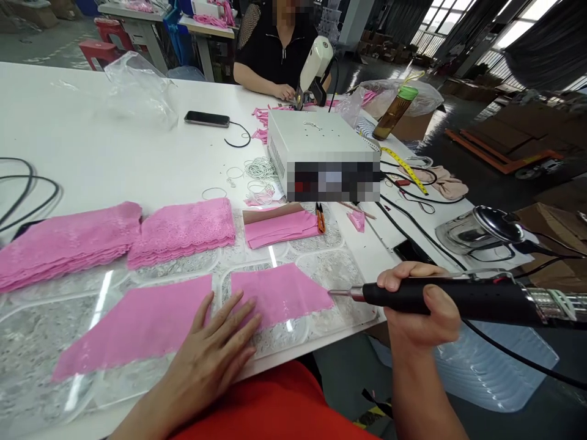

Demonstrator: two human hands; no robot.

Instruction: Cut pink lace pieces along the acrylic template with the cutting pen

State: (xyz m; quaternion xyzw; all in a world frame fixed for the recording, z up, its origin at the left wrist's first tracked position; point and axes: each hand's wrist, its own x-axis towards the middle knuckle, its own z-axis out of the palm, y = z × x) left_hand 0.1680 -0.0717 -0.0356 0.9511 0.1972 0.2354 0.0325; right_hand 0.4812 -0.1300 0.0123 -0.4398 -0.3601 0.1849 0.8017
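My right hand [419,299] is wrapped round a black corded handheld tool [452,298] with a slim metal tip. That tip touches or nearly touches the right corner of a flat pink fabric piece [287,296]. Fingers spread, my left hand [220,342] lies flat with its fingertips over the left end of this piece. Partly under its thumb side lies a second pink fabric piece [142,318]. Both pieces rest on a clear, patterned mat [36,342]. Behind them are two stacks of pink lace fabric [73,241] [183,229] and a folded pink bundle [282,227] with orange-handled snips [320,220].
A white control box [321,134] stands mid-table, cables at its right. Near it lie rubber bands [261,170], a phone [207,118] and a yellow tape measure [406,171]. A steel-lidded jug [479,232] and a bottle [395,113] stand right. Across the table sits a person [275,55].
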